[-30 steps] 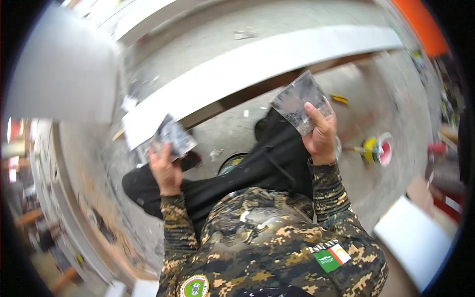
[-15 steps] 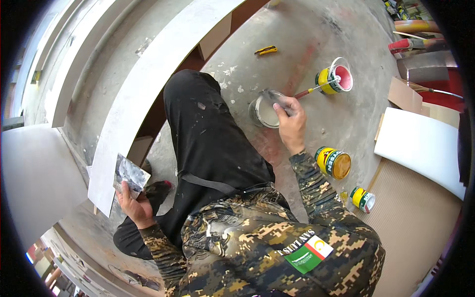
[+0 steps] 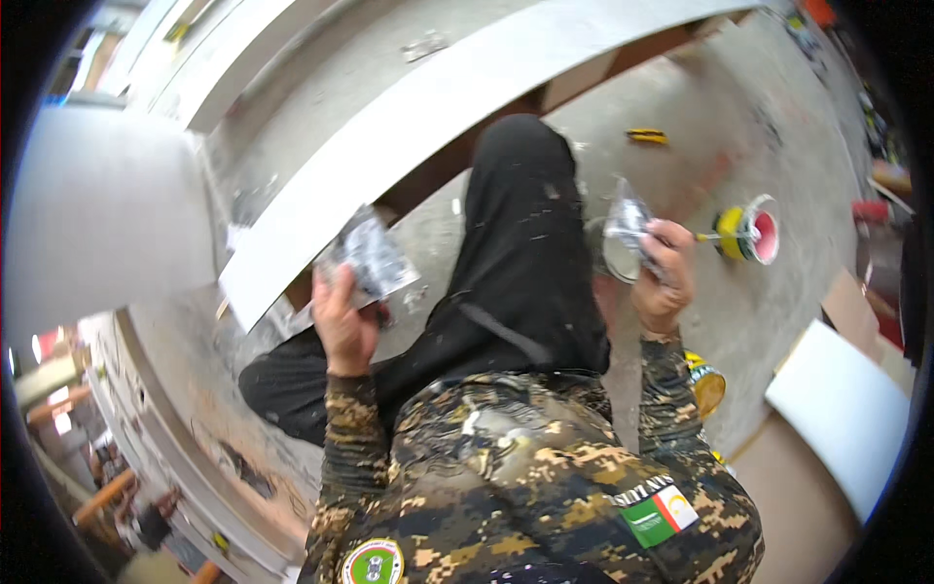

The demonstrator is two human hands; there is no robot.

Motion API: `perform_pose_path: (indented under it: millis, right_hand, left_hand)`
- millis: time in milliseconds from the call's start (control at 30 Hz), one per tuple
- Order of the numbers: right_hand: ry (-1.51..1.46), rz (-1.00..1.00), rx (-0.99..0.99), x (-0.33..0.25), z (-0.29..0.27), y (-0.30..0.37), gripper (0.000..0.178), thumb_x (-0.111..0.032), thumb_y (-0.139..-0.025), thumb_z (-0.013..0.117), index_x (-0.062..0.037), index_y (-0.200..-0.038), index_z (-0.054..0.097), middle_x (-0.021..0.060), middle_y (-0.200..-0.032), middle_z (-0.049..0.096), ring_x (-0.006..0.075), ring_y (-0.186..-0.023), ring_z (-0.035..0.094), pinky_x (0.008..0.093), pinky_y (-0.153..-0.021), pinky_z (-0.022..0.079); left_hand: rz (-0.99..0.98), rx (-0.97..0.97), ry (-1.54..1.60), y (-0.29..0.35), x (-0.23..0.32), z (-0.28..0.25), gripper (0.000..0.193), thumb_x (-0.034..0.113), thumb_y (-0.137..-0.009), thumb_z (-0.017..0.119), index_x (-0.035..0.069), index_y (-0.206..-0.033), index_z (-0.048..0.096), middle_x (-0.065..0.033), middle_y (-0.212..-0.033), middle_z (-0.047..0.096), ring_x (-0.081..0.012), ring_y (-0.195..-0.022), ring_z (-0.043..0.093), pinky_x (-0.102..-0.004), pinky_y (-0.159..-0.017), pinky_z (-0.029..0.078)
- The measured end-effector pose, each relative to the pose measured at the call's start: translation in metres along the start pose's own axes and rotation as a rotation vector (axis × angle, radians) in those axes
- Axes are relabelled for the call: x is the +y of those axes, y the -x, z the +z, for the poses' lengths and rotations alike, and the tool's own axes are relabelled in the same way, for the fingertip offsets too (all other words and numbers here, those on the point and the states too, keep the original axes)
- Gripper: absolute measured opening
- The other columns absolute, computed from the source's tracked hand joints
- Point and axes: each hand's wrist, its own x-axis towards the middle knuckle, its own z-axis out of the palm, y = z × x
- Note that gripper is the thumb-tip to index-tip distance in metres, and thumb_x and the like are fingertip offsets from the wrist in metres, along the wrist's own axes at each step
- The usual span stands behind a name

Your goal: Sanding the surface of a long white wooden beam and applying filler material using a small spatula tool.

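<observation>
My left hand (image 3: pixel 345 326) grips a thin square plate (image 3: pixel 379 255) by its edge, thumb on top. Grey-white smears cover the plate, which is held near the lower end of a long white board (image 3: pixel 389 141). In my right hand (image 3: pixel 666 282) is a thin, flat metal scraper (image 3: pixel 626 216); its shiny blade points up and away, and the fingers hide its grip. Behind that blade stands an open tin (image 3: pixel 620 263) of pale paste, partly covered by the hand and scraper. Motion blurs both tools somewhat.
A yellow utility knife (image 3: pixel 647 136) lies on the concrete floor. To the right are a yellow can (image 3: pixel 747 236) with pink paint and a roller across it, and another yellow can (image 3: pixel 708 384) beside my sleeve. A white panel (image 3: pixel 842 409) lies at far right.
The whole view has swung, so the floor items sit further right. My right hand has turned the scraper blade up beside the tin. My left hand has brought the plate slightly inward.
</observation>
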Motion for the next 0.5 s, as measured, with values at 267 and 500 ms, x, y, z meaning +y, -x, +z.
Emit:
perform_pose_path:
  millis: [267,500]
  right_hand:
    - [-0.269,0.421,0.046,-0.032,0.024,-0.006,0.021,0.004,-0.079,0.071,-0.0047,-0.098,0.068,0.0097,-0.098,0.066,0.0254,-0.09,0.063,0.035,-0.082,0.05]
    - [0.038,-0.406,-0.252,-0.061,0.024,-0.039,0.038,0.0,-0.058,0.07,-0.0128,-0.094,0.071,0.0033,-0.104,0.065,0.0257,-0.099,0.059,0.0464,-0.09,0.042]
  left_hand:
    - [0.05,0.03,0.09,0.007,-0.003,0.0,0.035,0.007,-0.1,0.05,0.004,-0.134,0.049,-0.0093,-0.12,0.065,-0.0196,-0.101,0.068,-0.0336,-0.081,0.059]
    - [0.066,0.03,0.123,0.014,0.001,0.003,0.034,0.006,-0.1,0.051,0.003,-0.133,0.048,-0.0094,-0.117,0.065,-0.0192,-0.101,0.068,-0.0341,-0.083,0.06]
